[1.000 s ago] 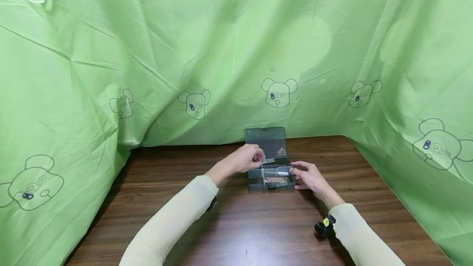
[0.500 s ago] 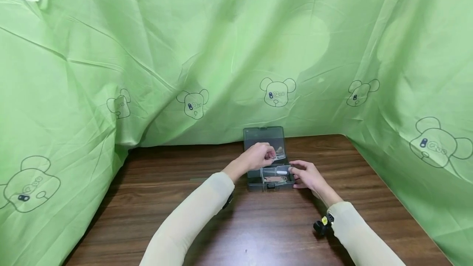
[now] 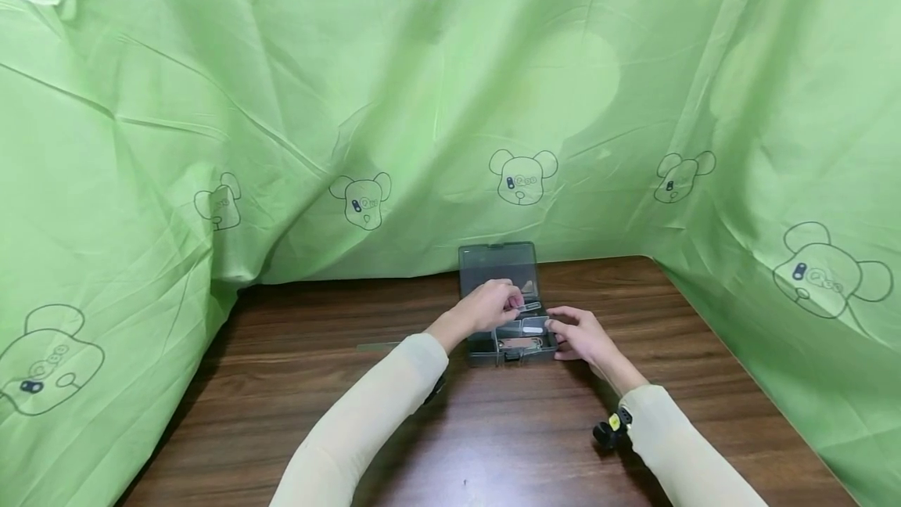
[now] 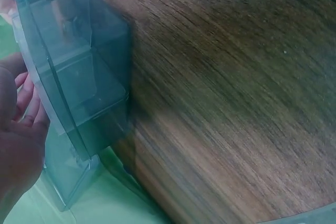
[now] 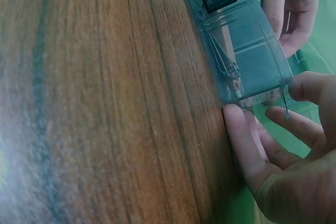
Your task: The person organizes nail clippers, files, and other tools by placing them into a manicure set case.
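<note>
A smoky clear plastic compartment box (image 3: 511,357) stands with its lid (image 3: 495,263) raised at the back. Over its rear part, my left hand (image 3: 490,306) pinches a small flat clear piece (image 3: 531,307). At the box's right end, my right hand (image 3: 584,339) grips the corner; in the right wrist view its thumb (image 5: 310,85) is at the upper rim and its fingers are against the end wall. Inside the front compartment lie a pinkish flat strip (image 3: 517,343) and bent metal wire clips (image 5: 223,59). A white oval label or piece (image 3: 533,326) shows behind them.
The box sits near the far edge of the brown wooden table (image 3: 493,436). A green printed curtain (image 3: 422,100) hangs close behind and at both sides. Left of the box a thin clear strip (image 3: 376,346) lies on the table, partly behind the left sleeve (image 3: 380,413).
My left hand has moved right with the clear piece, to over the rear right part of the box, then dipped slightly. The right hand keeps its grip on the box's right end.
</note>
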A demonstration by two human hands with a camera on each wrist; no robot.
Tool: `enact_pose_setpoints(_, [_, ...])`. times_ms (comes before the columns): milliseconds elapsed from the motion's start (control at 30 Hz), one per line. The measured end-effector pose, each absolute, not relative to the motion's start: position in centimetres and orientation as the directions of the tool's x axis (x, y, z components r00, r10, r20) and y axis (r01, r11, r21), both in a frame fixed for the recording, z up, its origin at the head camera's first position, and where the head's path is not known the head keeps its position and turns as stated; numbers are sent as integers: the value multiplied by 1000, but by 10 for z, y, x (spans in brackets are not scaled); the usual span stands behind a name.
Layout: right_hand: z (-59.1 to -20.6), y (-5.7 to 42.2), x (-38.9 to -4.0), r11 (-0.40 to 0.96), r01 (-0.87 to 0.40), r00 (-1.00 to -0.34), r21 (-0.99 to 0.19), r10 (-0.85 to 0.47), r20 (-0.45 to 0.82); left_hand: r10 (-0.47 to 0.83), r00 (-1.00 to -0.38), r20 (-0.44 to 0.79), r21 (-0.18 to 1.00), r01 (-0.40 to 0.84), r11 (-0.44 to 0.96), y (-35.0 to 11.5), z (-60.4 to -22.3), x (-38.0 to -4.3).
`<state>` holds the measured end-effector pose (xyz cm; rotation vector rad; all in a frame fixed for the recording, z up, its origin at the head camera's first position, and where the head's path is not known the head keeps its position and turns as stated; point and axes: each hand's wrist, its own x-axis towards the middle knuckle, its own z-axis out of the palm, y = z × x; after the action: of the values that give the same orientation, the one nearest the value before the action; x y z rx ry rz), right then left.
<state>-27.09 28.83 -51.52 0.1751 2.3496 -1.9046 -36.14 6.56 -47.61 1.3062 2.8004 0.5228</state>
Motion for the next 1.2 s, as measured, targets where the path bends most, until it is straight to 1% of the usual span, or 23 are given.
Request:
enact_pose_setpoints(167, [-516,286,-269,193,161,-987,-968,12,-162,723,-670,166,324,730,602,59,-478,-360])
enact_pose_setpoints(300, [-516,285,-268,175,161,-987,-971,17,-161,706,-676,211,350,727,591,45,-472,-358])
enact_pose_setpoints(533, [-515,288,-266,186,174,-985,-967,33,-171,719,-652,240,372,746,553,1,-467,-356])
enact_pose_setpoints(700, [-513,289,-266,213,173,-985,-962,35,-169,703,-667,246,394,731,556,-34,-473,-354])
enact_pose_setpoints(800, [-511,289,-266,226,169,-986,-959,34,-165,681,-691,245,422,708,567,-54,-480,-354])
enact_pose_setpoints(933, [-510,288,-267,221,167,-986,-961,29,-165,656,-726,208,471,662,583,-77,-487,-350])
enact_pose_setpoints(1033, [-510,288,-268,221,168,-986,-961,30,-165,645,-742,182,493,636,593,-92,-488,-346])
enact_pose_setpoints(1200, [-510,286,-268,226,172,-985,-959,24,-171,640,-752,157,514,616,597,-114,-489,-339])
